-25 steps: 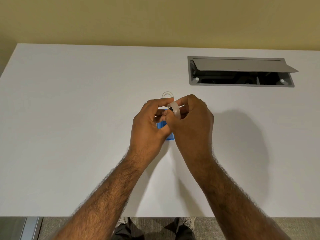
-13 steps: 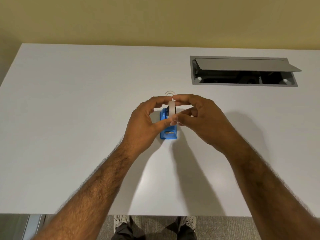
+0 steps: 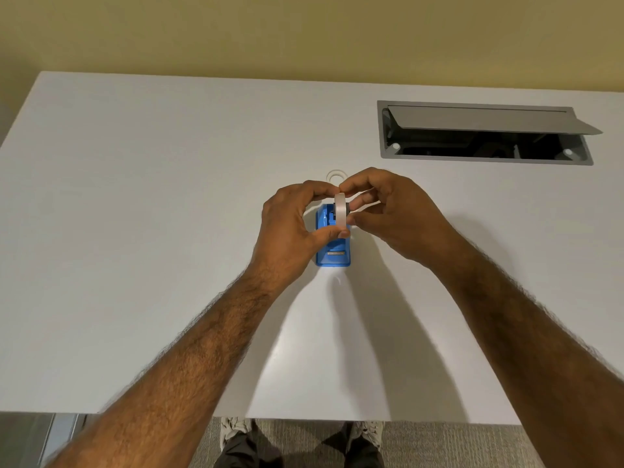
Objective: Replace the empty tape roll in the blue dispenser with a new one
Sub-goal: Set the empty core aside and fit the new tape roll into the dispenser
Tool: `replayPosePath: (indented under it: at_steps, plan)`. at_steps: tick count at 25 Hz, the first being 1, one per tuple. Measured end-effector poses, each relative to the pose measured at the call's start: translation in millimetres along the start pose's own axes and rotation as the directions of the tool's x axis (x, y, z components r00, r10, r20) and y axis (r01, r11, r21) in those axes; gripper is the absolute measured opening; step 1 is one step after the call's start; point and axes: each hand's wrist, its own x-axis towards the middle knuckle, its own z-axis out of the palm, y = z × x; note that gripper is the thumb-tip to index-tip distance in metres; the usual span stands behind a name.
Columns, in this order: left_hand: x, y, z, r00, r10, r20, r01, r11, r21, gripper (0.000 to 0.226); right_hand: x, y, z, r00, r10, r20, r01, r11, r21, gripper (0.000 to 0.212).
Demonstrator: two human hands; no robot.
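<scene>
Both hands, left (image 3: 287, 221) and right (image 3: 388, 211), pinching new roll (image 3: 340, 209) above dispenser (image 3: 332, 255); tilted roll risks jamming, missing slots.

My hands (image 3: 341, 214) crowded the dispenser (image 3: 332, 244) at frame center; an empty ring (image 3: 336, 175) lay just above; table (image 3: 152, 231) left stayed open.

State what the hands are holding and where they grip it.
Both hands, left hand and right hand, pinch the new tape roll by its rim, upright above the blue dispenser.
</scene>
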Motion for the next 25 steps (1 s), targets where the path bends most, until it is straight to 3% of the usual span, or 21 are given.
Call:
replayPosePath:
  at_steps: [25]
  plan:
    - [4.7, -17.0, 11.4, 0.995, -0.082, 0.054, 0.081, 0.997, 0.019, 0.052, 10.8, 41.6, 31.4, 0.993, -0.076, -0.09, 0.056, 0.976, -0.211, 0.03]
